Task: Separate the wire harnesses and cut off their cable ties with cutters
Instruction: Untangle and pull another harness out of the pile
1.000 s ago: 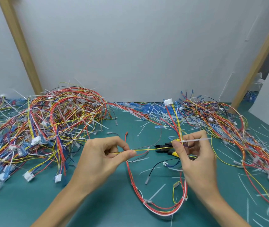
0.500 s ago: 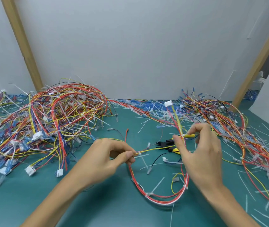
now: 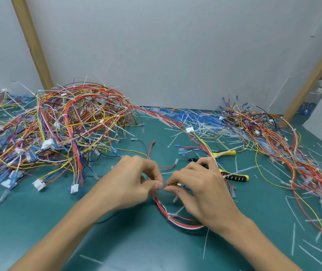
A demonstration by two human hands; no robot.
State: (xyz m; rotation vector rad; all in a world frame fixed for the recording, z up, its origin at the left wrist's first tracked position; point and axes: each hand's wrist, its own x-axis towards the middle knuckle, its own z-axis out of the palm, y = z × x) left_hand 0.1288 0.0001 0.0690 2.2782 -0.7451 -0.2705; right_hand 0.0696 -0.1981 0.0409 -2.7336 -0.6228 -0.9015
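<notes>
Two grips meet low over the teal counter: left hand and right hand each pinch the same thin wire stretch thumb to forefinger, tips almost touching. The red-white harness loop lies under them, with a white cable tie between the wrists. Yellow-black cutters lie just behind the right hand, handles pointing right, so the right hand is likely nearer for pickup. Tangled pile far left, second pile far right.
</notes>
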